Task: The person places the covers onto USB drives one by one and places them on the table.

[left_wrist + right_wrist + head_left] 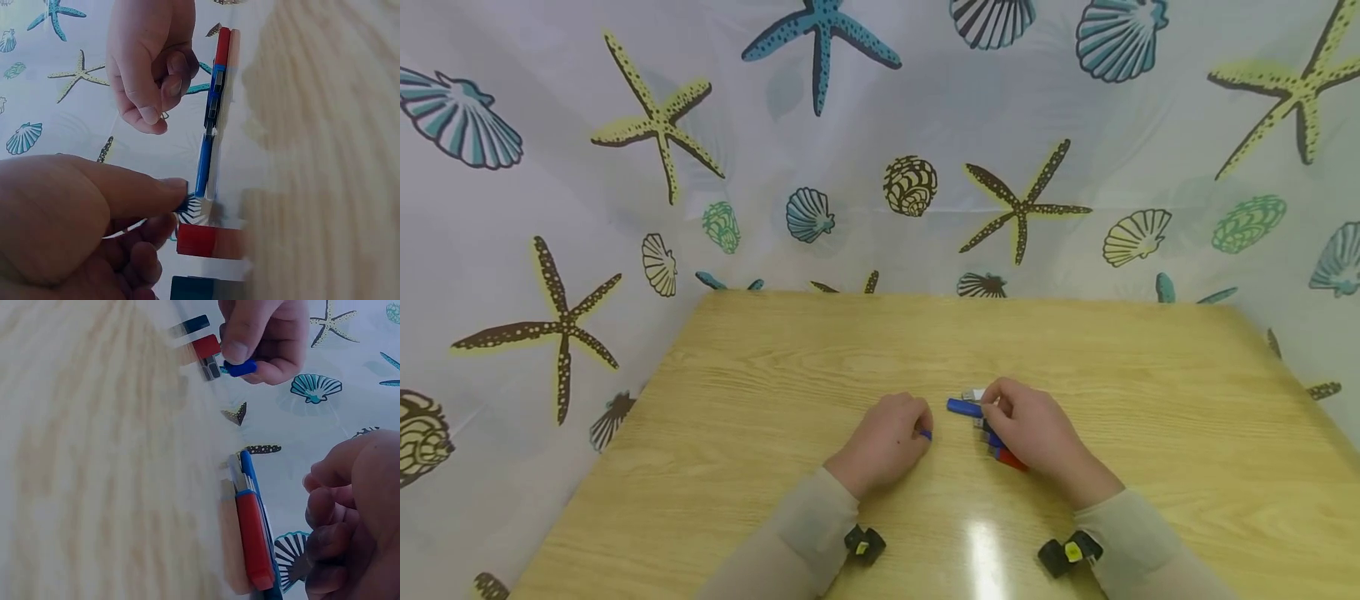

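My left hand (883, 437) pinches a small blue cap (241, 367) between thumb and fingertips, low over the table. Beside those fingers stand a red piece (196, 240) and a dark blue piece (192, 288), hidden behind the hand in the head view. My right hand (1033, 425) hovers by a row of USB flash drives, its fingers loosely curled with nothing visible between them. The row includes a red drive (1012, 460), a blue one (964, 407) and a white-bodied one (976, 394). Several metal plugs show, pointing left; the hand covers part of the row.
Both hands work over a light wood-grain table (760, 367). A white curtain (865, 250) printed with starfish and shells hangs behind it and along both sides. A black strap mount (865, 545) sits at the left wrist, and another (1070, 552) at the right.
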{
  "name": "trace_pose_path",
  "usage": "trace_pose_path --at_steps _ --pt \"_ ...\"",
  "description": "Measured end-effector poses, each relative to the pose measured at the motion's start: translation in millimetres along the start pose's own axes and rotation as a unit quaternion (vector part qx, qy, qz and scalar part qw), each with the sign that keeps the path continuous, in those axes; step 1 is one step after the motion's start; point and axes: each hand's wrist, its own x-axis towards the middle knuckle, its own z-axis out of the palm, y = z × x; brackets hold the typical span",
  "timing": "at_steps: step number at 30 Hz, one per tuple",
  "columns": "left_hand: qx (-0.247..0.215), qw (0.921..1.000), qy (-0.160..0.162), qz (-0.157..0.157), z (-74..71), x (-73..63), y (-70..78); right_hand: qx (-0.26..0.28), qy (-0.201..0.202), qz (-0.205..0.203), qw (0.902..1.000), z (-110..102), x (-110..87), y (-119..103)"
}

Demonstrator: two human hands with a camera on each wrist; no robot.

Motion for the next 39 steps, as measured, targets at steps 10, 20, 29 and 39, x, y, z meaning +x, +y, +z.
trace_pose_path --at_steps 10,20,29,39 --pt "-0.080 0.9963 0.031 -0.011 -3.1 -0.4 2.1 -0.057 -0.056 0.003 0.9968 -9 -1.8 -5" --pt "-0.135 0.9887 0.057 -0.030 -6.9 -3.0 2.6 -0.156 -0.109 -0.002 0.9817 -25 -5.5 -8" --pt "-0.182 0.9812 0.058 -0.026 -12.0 -4.8 -1.4 -0.179 -0.140 0.010 0.9738 -28 -8.4 -9" --pt "-0.201 0.9763 0.065 -0.050 -14.2 -4.5 -1.0 -0.192 -0.140 0.009 0.9714 -24 -8.1 -7"
